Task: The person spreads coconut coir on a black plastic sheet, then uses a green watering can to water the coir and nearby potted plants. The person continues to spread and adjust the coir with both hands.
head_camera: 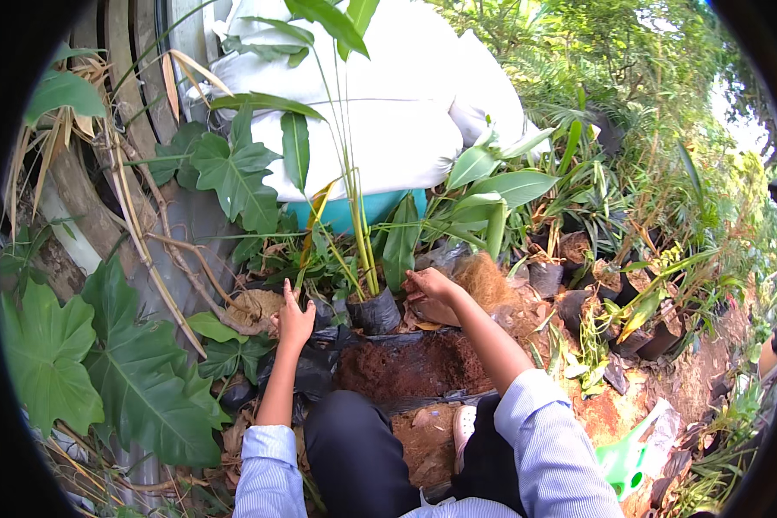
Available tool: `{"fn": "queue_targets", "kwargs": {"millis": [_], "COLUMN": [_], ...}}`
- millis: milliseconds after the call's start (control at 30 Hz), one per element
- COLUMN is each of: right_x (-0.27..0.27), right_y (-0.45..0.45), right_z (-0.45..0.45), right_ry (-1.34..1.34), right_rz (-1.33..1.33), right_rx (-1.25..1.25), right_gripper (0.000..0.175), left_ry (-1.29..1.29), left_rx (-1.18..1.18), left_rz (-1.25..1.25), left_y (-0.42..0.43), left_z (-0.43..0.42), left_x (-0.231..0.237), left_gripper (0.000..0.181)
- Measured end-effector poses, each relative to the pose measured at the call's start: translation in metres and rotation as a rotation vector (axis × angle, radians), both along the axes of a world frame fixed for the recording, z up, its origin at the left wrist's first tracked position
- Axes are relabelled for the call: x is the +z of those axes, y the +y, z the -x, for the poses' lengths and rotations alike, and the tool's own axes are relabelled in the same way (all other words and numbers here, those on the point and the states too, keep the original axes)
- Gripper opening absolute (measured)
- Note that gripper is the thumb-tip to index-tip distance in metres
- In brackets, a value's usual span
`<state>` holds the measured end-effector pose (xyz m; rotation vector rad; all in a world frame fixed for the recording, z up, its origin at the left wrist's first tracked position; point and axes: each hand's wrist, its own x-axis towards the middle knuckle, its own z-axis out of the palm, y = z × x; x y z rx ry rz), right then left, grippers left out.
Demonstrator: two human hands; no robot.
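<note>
In front of me a tall leafy plant (362,239) with several yellow-green stems stands in a black plastic grow bag (375,312). My left hand (294,316) is left of the bag, fingers apart and nothing in them, close to a yellowed leaf (317,207). To the bag's right is my right hand (430,285), its fingers slightly bent and apart beside a drooping green leaf (401,243); nothing shows in its grasp. Between my knees and the bag, dark reddish-brown potting material (408,366), perhaps coir, lies on black plastic sheeting (421,403).
White filled sacks (375,97) are stacked behind the plant, above a teal container (388,207). Brown fibre (489,281) sits at the right. Several bagged plants (547,275) line that side. Large lobed leaves (136,362) crowd the left. A green plastic object (621,463) lies at lower right.
</note>
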<state>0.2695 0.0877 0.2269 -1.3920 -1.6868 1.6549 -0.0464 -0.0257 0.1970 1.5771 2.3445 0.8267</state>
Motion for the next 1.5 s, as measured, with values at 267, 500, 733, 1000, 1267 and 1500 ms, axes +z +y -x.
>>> {"fn": "queue_targets", "kwargs": {"millis": [267,500,733,1000,1267,1500], "right_x": [0.045,0.054,0.067,0.066,0.028,-0.062], "right_y": [-0.042,-0.059,-0.061,-0.116,-0.308,-0.480], "right_z": [-0.033,-0.054,-0.098,-0.271,-0.461,-0.575], "right_ry": [0.170,0.514,0.504,0.551,0.519,0.286], "right_rz": [0.156,0.166,0.016,-0.261,-0.413,-0.530], "right_rx": [-0.226,-0.331,-0.411,-0.715,-1.212,-1.832], "right_gripper": [0.061,0.072,0.033,0.019,0.016,0.013], "left_ry": [-0.822,-0.892,-0.874,-1.058,-1.117,-1.124], "left_rx": [-0.327,-0.261,-0.383,-0.733,-1.140,-1.166], "left_rz": [-0.012,0.121,0.142,0.326,0.609,0.998], "left_y": [0.009,0.005,0.009,-0.004,-0.088,-0.174], "left_z": [-0.032,-0.069,-0.151,-0.363,-0.588,-0.686], "left_x": [0.075,0.103,0.108,0.124,0.156,0.103], "left_gripper": [0.090,0.082,0.049,0.032,0.033,0.037]}}
